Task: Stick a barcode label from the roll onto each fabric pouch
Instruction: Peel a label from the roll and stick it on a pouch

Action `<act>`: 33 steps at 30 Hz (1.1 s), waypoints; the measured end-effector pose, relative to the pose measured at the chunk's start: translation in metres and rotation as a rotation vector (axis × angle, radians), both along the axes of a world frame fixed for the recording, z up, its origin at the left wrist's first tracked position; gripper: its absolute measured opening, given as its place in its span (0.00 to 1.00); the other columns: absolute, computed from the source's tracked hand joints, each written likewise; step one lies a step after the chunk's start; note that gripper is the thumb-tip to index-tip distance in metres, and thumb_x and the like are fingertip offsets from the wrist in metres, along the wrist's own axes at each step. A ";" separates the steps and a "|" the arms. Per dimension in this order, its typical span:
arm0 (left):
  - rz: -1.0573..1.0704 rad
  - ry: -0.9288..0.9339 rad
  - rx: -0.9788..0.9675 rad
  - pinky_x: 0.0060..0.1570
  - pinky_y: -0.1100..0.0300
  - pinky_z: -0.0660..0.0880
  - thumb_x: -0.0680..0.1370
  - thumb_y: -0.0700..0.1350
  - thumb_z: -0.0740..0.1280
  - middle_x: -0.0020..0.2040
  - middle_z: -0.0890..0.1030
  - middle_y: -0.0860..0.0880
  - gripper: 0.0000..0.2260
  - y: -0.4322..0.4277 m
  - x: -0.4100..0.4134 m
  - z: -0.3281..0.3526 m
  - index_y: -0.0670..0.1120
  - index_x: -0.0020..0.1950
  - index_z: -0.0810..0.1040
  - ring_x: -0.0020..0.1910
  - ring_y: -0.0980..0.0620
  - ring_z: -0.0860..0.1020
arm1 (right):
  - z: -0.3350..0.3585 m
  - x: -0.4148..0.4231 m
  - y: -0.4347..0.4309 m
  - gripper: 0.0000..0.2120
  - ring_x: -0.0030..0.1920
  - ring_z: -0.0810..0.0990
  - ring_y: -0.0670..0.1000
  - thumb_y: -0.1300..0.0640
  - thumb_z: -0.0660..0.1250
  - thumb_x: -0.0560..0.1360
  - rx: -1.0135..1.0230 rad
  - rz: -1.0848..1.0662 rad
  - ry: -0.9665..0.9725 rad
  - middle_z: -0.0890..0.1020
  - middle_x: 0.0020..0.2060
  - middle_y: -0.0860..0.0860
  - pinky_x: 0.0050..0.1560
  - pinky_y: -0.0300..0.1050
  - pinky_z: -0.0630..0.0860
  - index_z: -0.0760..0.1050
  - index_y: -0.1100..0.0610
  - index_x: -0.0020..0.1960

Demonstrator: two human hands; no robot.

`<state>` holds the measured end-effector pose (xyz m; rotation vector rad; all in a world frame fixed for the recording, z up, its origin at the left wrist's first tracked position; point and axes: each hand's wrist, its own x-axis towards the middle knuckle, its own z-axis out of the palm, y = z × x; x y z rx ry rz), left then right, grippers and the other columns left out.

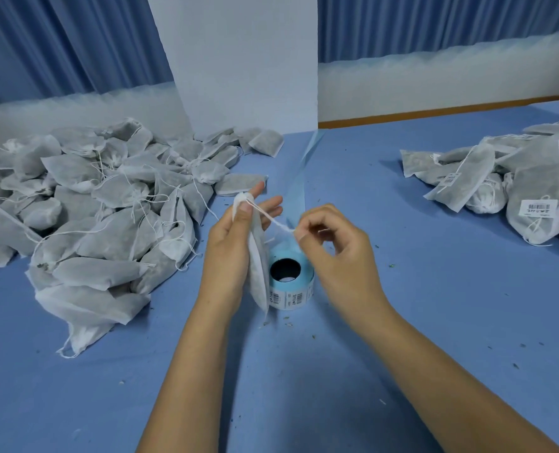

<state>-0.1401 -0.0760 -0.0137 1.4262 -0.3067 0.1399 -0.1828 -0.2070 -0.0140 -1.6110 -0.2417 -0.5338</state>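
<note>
The left hand (235,246) is gripping a pouch (259,282) while the right hand (332,246) is pinching its drawstring (271,220), probably risking snapping it or spilling filling.

A fabric pouch (258,256) is held upright in the left hand (235,237), while its drawstring (273,220) is pinched by the right hand (330,243). The label roll (291,279) is seen just behind, between an unlabelled heap (91,207) and a labelled pile (513,178)
</note>
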 end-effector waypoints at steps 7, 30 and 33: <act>-0.153 -0.131 -0.219 0.69 0.58 0.68 0.84 0.50 0.50 0.63 0.80 0.46 0.17 -0.003 -0.005 0.002 0.50 0.67 0.73 0.67 0.49 0.75 | -0.010 -0.004 0.016 0.11 0.64 0.71 0.42 0.64 0.66 0.76 -0.019 0.134 0.157 0.73 0.60 0.46 0.61 0.39 0.70 0.75 0.51 0.39; 0.588 -0.214 0.178 0.52 0.64 0.75 0.73 0.39 0.73 0.60 0.68 0.69 0.28 -0.002 0.001 -0.009 0.62 0.56 0.59 0.60 0.71 0.71 | -0.035 0.055 -0.073 0.28 0.62 0.69 0.48 0.73 0.56 0.71 -0.543 -0.048 0.385 0.71 0.62 0.49 0.58 0.31 0.64 0.71 0.49 0.63; 0.614 -0.284 0.311 0.59 0.60 0.71 0.73 0.38 0.72 0.56 0.74 0.55 0.21 -0.002 0.003 -0.012 0.59 0.50 0.65 0.60 0.64 0.72 | -0.043 0.060 -0.070 0.21 0.65 0.68 0.50 0.69 0.64 0.73 -0.670 0.060 0.372 0.75 0.60 0.44 0.67 0.49 0.64 0.73 0.47 0.58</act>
